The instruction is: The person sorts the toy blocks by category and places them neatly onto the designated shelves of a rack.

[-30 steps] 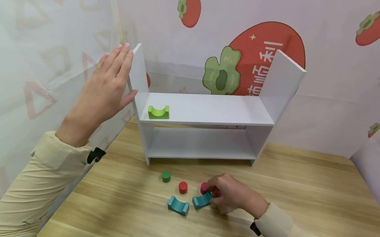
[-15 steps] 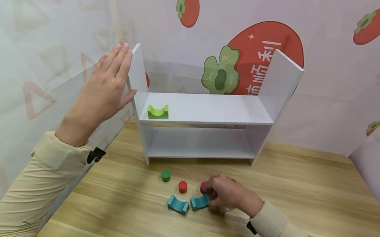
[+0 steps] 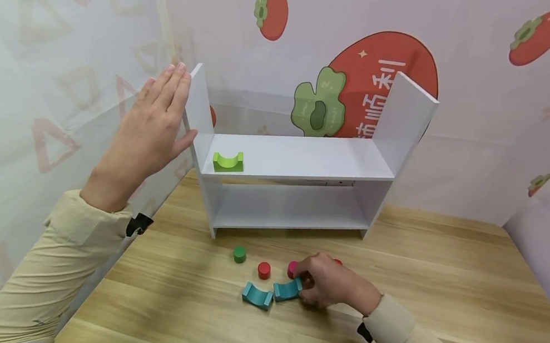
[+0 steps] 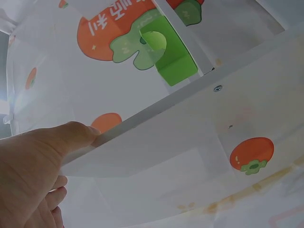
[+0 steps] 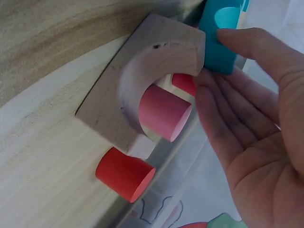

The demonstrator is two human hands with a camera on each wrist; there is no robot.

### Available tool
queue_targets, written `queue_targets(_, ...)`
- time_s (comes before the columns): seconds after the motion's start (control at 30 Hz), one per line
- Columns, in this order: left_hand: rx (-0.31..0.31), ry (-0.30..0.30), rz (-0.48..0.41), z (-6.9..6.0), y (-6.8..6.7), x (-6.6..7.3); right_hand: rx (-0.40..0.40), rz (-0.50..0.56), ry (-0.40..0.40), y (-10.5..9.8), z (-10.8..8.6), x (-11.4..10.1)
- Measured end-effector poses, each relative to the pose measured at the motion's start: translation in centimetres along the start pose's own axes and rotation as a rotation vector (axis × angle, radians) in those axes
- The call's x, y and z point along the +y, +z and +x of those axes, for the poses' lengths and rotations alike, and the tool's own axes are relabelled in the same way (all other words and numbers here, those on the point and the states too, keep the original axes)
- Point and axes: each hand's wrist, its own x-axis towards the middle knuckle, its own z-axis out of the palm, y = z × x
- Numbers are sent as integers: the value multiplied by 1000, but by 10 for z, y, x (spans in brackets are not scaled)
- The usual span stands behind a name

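My left hand [image 3: 152, 119], fingers straight, rests against the outer left side of a white two-tier shelf [image 3: 302, 155]; its thumb touches the panel's front edge. Low over the table, my right hand [image 3: 331, 282] pinches a teal block with a curved hollow [image 3: 287, 291] between thumb and fingers. That block lies with its left end touching or almost touching a second teal block [image 3: 257, 297]. A magenta cylinder [image 3: 292, 269] sits just behind the pinched one. In the right wrist view, a plain wooden arch block [image 5: 109, 104] stands near this hand, around a pink cylinder [image 5: 164, 111].
A lime-green curved block [image 3: 228, 162] sits at the left end of the upper shelf board. On the table [image 3: 179, 318], a green cylinder [image 3: 239, 254] and a red cylinder [image 3: 263, 271] stand before the shelf. Another red cylinder [image 3: 338, 261] shows partly behind my right hand.
My right hand has shifted slightly left, and the teal block has moved left and turned, closing up to the other teal block. The left hand stays in place.
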Motion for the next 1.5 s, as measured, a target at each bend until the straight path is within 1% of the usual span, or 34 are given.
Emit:
queue_targets(0.07,-1,0,-2,0,0,0,12,34,21,-1,0,2)
queue_targets(0.2,5,0,-6,0,2,0,59,80,31,-6,0,4)
queue_targets(0.4,9,3,-8,0,2,0,122,110,-40,-17,1,4)
queue_targets(0.57,8,11,2,0,1,-1,161,96,-93,-32,3,-1)
queue_targets(0.73,2,11,7,1,0,-1,183,47,-122,-54,7,-13)
queue_targets(0.93,2,11,7,1,0,-1,214,20,-156,-86,17,-28)
queue_targets(1.13,1,11,8,1,0,0,259,-58,-172,-120,26,-44)
queue_targets(1.37,3,10,8,1,1,0,308,-44,-158,-152,40,-59)
queue_targets(1.5,-1,9,9,1,1,1,329,-28,-147,-164,50,-64)
